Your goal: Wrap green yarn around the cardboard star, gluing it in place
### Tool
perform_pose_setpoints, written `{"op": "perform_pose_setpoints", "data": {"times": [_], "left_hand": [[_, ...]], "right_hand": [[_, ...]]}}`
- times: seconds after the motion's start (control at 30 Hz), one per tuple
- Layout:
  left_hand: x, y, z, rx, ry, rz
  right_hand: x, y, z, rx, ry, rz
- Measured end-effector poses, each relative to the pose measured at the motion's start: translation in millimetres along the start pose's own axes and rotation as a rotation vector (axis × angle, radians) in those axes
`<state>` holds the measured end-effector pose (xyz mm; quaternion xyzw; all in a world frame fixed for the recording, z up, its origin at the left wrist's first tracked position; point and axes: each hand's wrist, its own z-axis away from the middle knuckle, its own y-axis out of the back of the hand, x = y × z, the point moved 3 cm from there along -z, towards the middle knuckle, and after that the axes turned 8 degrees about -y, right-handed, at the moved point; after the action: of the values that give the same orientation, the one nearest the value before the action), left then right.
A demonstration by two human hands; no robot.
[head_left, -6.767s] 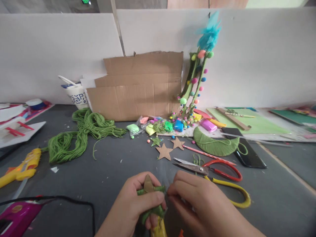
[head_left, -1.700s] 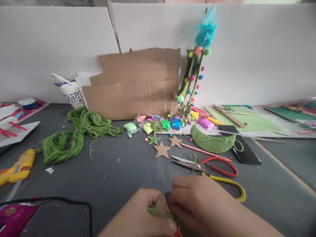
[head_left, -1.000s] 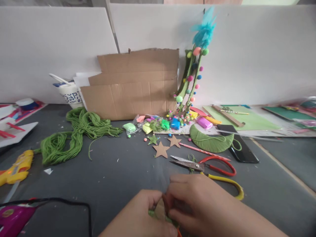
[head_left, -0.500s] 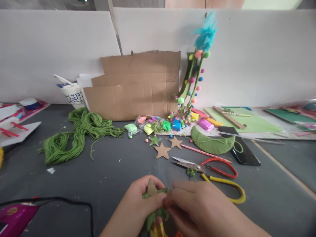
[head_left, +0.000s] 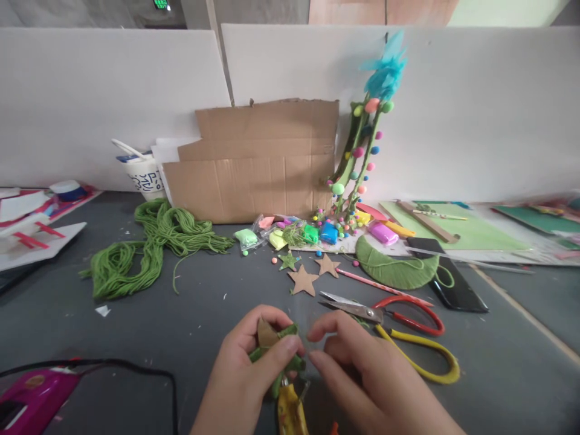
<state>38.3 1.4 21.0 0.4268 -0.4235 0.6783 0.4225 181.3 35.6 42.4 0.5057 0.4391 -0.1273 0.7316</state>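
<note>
My left hand [head_left: 258, 356] grips a small cardboard star [head_left: 267, 334], its tip bare brown and its other points covered in green; the fingers hide part of it. Just to the right, my right hand [head_left: 357, 368] is held with thumb and forefinger apart, and nothing shows between them. Under the star lies a yellow-handled tool [head_left: 290, 411], mostly cut off by the frame's lower edge. Scissors [head_left: 371, 314] with one red and one yellow handle rest open beyond my right hand. Ahead lie two plain cardboard stars [head_left: 303, 280] and a green-wrapped star [head_left: 288, 261].
A green yarn skein [head_left: 149, 254] lies left, with a magenta glue gun [head_left: 36, 393] and its black cord nearer. Behind stand a cardboard panel [head_left: 254, 187] and a pompom-decorated green crescent [head_left: 351, 151]. A wrapped crescent [head_left: 394, 266], phone [head_left: 457, 284] and striped pencil [head_left: 385, 286] lie right.
My right fingers have come away from the star and spread apart. The left hand keeps its hold, tilting the star slightly. The whole view has shifted a little.
</note>
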Motion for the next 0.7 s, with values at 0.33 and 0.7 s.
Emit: {"op": "perform_pose_setpoints", "data": {"times": [0.33, 0.7], "left_hand": [[1.3, -5.1, 1.1, -0.115, 0.089, 0.188], [-3.1, -3.4, 0.5, -0.148, 0.154, 0.303]], "right_hand": [[-1.2, -1.8, 3.9, 0.149, 0.246, 0.213], [-1.7, -0.8, 2.8, 0.135, 0.249, 0.253]]}}
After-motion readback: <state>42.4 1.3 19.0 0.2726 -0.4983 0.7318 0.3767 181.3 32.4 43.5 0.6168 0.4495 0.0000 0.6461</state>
